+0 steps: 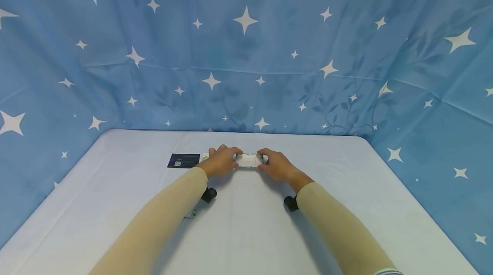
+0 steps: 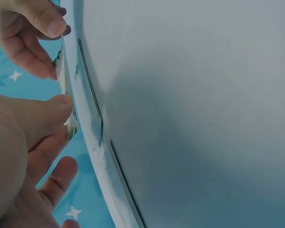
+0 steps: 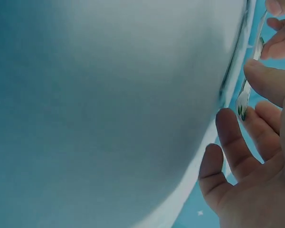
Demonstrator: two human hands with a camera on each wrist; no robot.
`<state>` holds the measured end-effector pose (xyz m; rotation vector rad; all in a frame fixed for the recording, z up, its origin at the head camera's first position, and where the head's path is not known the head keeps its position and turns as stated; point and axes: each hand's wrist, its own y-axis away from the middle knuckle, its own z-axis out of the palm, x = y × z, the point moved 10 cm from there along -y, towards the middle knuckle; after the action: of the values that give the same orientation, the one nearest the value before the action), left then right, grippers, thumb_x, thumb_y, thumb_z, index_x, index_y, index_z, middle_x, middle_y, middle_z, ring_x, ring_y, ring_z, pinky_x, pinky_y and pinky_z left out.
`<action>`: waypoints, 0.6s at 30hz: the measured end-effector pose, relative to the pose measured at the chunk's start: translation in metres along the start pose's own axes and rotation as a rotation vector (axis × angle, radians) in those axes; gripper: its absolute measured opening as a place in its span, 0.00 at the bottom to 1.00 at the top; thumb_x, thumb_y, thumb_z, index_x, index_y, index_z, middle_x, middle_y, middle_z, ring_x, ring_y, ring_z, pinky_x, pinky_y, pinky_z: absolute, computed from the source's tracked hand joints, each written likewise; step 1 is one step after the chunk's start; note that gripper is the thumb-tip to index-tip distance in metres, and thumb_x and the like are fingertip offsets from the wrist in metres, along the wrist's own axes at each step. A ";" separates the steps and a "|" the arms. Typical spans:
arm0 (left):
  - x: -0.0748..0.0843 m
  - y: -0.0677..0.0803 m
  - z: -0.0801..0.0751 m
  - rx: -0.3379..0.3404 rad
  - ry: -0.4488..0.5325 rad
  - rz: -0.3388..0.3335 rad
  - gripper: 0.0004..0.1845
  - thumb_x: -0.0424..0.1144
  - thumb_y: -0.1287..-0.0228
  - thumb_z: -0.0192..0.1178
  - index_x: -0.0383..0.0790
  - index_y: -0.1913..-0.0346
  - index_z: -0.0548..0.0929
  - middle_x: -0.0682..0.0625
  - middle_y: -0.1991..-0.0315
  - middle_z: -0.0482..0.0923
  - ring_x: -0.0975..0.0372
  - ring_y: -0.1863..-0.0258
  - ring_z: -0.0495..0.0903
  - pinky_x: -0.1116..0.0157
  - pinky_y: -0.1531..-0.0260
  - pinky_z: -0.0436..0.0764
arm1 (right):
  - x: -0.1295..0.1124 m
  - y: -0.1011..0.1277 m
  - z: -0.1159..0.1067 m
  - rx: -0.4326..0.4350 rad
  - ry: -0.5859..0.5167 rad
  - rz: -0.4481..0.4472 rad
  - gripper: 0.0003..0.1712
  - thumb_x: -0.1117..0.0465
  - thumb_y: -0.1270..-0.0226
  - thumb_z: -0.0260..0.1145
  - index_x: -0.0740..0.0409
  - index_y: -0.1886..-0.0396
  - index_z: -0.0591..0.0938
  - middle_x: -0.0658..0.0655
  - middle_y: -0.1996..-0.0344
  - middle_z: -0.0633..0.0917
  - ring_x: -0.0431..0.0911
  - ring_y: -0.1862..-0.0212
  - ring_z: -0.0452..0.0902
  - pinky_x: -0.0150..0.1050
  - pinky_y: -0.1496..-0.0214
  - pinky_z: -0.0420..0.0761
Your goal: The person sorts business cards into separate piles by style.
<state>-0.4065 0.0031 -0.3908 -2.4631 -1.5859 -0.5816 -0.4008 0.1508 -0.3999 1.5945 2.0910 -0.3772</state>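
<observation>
Between my two hands, above the far part of the white table, is a small flat white rectangular piece [image 1: 249,160] with a dark leafy pattern along its edges and a pale framed panel in the middle. My left hand [image 1: 221,160] pinches its left end between thumb and fingers. At the other end, my right hand [image 1: 278,165] pinches it the same way. The wrist views show the piece almost edge-on, with green marks near the ends [image 2: 71,129] [image 3: 243,102]. In the right wrist view, some fingers [image 3: 231,142] of the right hand stand away from it.
A dark blue card [image 1: 183,161] with a QR code lies left of my left hand. Partly behind that hand is a pale yellowish item [image 1: 206,156]. A patterned piece [image 1: 191,213] shows from under the left forearm. A blue star-printed curtain [image 1: 246,95] hangs behind the table [image 1: 246,232].
</observation>
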 end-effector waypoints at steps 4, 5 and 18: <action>-0.005 -0.006 0.003 -0.009 0.005 -0.021 0.23 0.41 0.28 0.62 0.49 0.32 0.76 0.52 0.43 0.79 0.54 0.42 0.69 0.49 0.50 0.57 | 0.000 -0.008 0.003 0.003 0.027 -0.003 0.31 0.58 0.29 0.67 0.58 0.29 0.72 0.59 0.47 0.82 0.50 0.52 0.76 0.48 0.44 0.74; -0.007 -0.007 0.004 -0.009 0.008 -0.027 0.23 0.40 0.28 0.62 0.49 0.32 0.75 0.52 0.43 0.79 0.53 0.42 0.69 0.49 0.49 0.57 | -0.001 -0.009 0.004 0.000 0.030 -0.003 0.31 0.58 0.29 0.67 0.58 0.29 0.71 0.61 0.44 0.81 0.51 0.48 0.76 0.49 0.41 0.73; -0.014 -0.015 0.009 -0.021 0.017 -0.079 0.25 0.38 0.29 0.61 0.48 0.30 0.74 0.49 0.40 0.77 0.52 0.42 0.68 0.49 0.48 0.59 | 0.001 -0.019 0.011 -0.032 0.089 0.060 0.31 0.57 0.27 0.64 0.58 0.27 0.69 0.62 0.32 0.73 0.57 0.29 0.65 0.52 0.30 0.63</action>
<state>-0.4228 0.0009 -0.4053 -2.4132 -1.6851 -0.6317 -0.4166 0.1411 -0.4114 1.6795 2.0976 -0.2554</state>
